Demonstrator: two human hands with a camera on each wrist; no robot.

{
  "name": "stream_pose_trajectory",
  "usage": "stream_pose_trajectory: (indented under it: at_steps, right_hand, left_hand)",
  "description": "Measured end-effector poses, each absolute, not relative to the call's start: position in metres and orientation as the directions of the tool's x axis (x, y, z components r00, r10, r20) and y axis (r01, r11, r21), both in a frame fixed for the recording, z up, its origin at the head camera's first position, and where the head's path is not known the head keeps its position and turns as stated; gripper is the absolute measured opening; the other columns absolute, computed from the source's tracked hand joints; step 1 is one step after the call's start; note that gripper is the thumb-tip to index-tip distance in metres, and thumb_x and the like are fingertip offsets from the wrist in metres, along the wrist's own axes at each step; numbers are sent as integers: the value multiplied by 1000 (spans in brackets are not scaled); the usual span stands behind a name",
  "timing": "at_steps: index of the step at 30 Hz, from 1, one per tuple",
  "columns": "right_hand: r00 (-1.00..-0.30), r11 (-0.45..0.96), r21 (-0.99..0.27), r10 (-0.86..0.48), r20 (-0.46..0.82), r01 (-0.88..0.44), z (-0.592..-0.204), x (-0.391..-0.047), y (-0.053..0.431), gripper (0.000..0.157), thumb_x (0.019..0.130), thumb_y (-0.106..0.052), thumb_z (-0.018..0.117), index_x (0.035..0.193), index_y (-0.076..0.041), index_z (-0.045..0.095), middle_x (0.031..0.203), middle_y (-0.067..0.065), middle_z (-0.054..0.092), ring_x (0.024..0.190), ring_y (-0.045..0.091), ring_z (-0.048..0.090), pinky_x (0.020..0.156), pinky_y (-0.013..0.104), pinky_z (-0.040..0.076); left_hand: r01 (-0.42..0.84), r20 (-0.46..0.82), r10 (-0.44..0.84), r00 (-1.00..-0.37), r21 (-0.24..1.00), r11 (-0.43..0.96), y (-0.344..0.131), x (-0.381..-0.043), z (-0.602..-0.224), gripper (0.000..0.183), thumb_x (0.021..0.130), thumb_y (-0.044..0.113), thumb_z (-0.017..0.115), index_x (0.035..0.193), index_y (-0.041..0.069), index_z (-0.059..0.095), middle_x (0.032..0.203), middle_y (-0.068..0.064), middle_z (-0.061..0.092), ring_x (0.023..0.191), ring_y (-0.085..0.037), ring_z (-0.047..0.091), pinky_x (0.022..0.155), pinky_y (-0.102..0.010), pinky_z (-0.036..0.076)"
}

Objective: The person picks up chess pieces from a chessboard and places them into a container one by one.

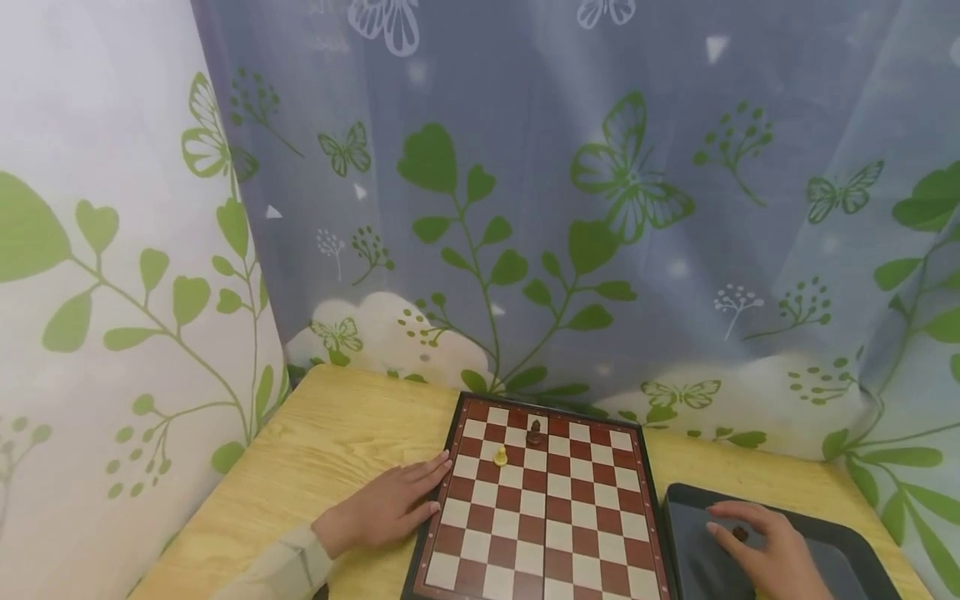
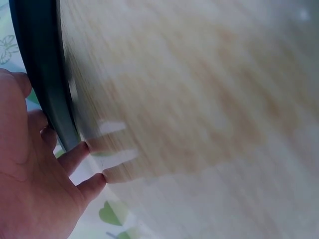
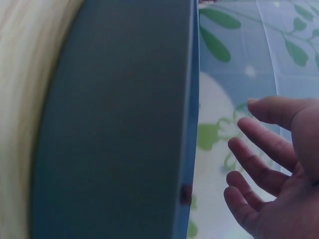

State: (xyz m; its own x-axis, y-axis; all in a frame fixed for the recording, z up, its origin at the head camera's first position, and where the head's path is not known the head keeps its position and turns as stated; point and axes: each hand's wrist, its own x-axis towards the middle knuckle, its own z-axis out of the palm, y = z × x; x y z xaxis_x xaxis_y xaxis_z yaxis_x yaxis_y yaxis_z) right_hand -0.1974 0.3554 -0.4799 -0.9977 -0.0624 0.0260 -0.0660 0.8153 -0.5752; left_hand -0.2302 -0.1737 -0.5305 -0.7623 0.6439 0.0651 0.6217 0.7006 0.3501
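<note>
A red-and-white chessboard with a dark border lies on the wooden table. On its upper left part stand a dark brown chess piece and a pale yellow pawn. My left hand rests beside the board, fingertips touching its left edge; the left wrist view shows those fingers extended at the dark edge. Over the dark tray to the right, my right hand hovers with thumb and fingers apart. A small dark piece shows between them in the tray. Nothing is held in the right wrist view.
The tray stands close against the board's right side, its raised rim near the table's right edge. Behind the board, a printed curtain hangs along the table's back edge. Bare wooden tabletop extends left of the board.
</note>
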Motion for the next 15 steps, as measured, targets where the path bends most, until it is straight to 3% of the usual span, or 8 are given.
stream_pose_trajectory:
  at_steps: [2, 4, 9, 15]
  right_hand:
    - [-997, 807, -587, -75, 4, -63, -479, -199, 347, 30, 94, -23, 74, 120, -7, 73, 125, 17, 69, 98, 20, 67, 72, 35, 56]
    - [-995, 800, -595, -101, -2, -80, -479, -202, 339, 31, 95, -24, 73, 121, -6, 73, 126, 19, 68, 104, 27, 67, 73, 37, 56]
    - [-986, 777, -616, -166, -1, -130, -479, -211, 319, 30, 95, -24, 73, 120, -7, 73, 126, 18, 68, 120, 44, 61, 93, 57, 55]
    - [-978, 771, -614, -209, 4, -167, -476, -221, 297, 30, 95, -23, 73, 121, -8, 72, 128, 16, 67, 121, 43, 60, 94, 56, 54]
  left_hand:
    - [623, 68, 644, -762, 350, 700, -174, -229, -531, 60, 111, 41, 34, 161, 8, 28, 168, -8, 24, 147, -36, 39, 115, -60, 36]
    - [629, 81, 646, -759, 346, 696, -175, -230, -533, 60, 111, 41, 34, 161, 8, 28, 168, -9, 25, 147, -37, 39, 115, -61, 36]
    - [653, 122, 652, -748, 312, 691, -175, -232, -538, 59, 112, 39, 35, 161, 7, 28, 167, -10, 27, 144, -38, 42, 111, -62, 40]
    - [645, 101, 653, -750, 328, 690, -175, -232, -535, 60, 111, 40, 35, 161, 7, 28, 168, -10, 26, 145, -38, 41, 113, -61, 38]
